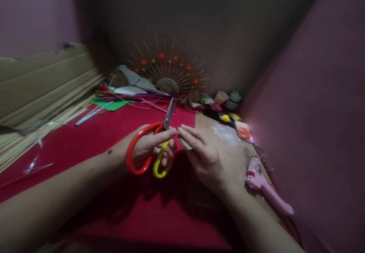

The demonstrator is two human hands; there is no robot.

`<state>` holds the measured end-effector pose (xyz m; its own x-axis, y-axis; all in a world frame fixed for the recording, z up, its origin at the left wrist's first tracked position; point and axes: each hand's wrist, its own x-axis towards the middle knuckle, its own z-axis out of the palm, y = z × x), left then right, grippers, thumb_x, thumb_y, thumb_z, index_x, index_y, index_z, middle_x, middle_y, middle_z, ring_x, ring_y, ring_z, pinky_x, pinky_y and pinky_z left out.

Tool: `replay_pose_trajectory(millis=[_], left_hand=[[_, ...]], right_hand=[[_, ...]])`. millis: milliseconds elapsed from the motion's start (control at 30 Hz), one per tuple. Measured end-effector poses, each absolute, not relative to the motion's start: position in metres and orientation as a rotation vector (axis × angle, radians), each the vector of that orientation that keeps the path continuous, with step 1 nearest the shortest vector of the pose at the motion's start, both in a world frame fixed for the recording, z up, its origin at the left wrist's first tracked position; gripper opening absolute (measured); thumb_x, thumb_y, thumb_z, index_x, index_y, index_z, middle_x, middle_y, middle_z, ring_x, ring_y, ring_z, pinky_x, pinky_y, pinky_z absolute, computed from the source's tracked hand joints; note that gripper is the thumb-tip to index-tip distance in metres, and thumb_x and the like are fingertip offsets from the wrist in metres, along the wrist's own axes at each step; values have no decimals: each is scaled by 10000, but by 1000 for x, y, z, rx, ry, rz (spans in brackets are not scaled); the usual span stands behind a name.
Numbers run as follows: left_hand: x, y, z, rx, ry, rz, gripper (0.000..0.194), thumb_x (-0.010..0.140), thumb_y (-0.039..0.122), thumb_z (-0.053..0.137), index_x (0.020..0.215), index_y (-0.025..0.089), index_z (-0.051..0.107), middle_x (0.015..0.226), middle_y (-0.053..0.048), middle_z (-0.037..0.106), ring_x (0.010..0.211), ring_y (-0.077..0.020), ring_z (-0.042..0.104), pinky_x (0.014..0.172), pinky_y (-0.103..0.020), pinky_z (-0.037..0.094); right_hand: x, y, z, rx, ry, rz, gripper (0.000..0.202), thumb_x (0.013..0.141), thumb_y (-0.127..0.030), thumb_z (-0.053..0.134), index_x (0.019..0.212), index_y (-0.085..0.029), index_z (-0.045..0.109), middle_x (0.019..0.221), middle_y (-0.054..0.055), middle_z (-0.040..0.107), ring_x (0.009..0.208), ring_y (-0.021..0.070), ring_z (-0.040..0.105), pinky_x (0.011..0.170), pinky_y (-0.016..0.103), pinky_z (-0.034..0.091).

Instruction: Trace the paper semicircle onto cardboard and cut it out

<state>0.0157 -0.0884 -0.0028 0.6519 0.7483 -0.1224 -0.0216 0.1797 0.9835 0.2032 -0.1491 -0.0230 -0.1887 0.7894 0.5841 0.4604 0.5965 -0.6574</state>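
My left hand (145,146) is closed around a pair of scissors (168,118) with one red and one yellow handle loop. The metal blades point up and away and look closed together. My right hand (207,162) meets the left fingertips just right of the scissors. Its fingers are pressed together on a small pale flat piece (185,143), mostly covered by them, so its exact kind cannot be made out. Both hands are above the red tabletop (137,207).
A pink glue gun (269,194) lies at right on a brown board (230,154). Pale thin sticks (57,135) and cardboard (42,82) line the left. Behind are pipe cleaners (134,98), green sheet (114,105), a flowered stick fan (168,68), and small containers (233,100).
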Motion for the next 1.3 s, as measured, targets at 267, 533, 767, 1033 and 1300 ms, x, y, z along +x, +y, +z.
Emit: replay_pose_trajectory(millis=[267, 533, 767, 1033, 1300], left_hand=[[15, -82, -12, 1195, 711, 609, 250, 684, 327, 802, 830, 175, 667, 604, -3, 631, 461, -153, 591, 455, -272, 481], [8, -73, -5, 1268, 712, 609, 231, 689, 255, 763, 895, 180, 690, 720, -16, 689, 624, -181, 661, 565, -285, 525], [8, -57, -8, 1111, 806, 692, 288, 788, 436, 720, 844, 165, 636, 545, -8, 581, 424, -136, 532, 409, -266, 452], [4, -58, -8, 1111, 835, 736, 214, 762, 290, 719, 937, 187, 653, 587, -4, 606, 475, -154, 589, 461, -288, 508], [13, -80, -3, 1271, 811, 687, 363, 747, 290, 718, 1083, 193, 619, 575, 33, 581, 461, -154, 581, 446, -278, 485]], right_hand=[[207, -151, -21, -971, -2046, 363, 634, 789, -43, 489, 1374, -268, 581, 1442, 115, 569, 1366, 264, 494, 1128, 543, 411], [219, -140, -4, -1421, -1428, 1004, 159, 687, -322, 788, 813, -237, 741, 759, 18, 711, 716, 199, 631, 695, 364, 516], [219, -134, -9, -1215, -801, 1290, 289, 474, -223, 838, 632, -206, 597, 545, -49, 612, 505, 107, 534, 480, 226, 375], [219, -135, -14, -1168, -820, 1382, 282, 509, -183, 805, 686, -213, 588, 562, -65, 595, 509, 105, 520, 499, 228, 366], [206, -147, -20, -1071, -1006, 1705, 402, 568, -216, 871, 910, -226, 660, 827, -22, 712, 694, 148, 649, 682, 288, 499]])
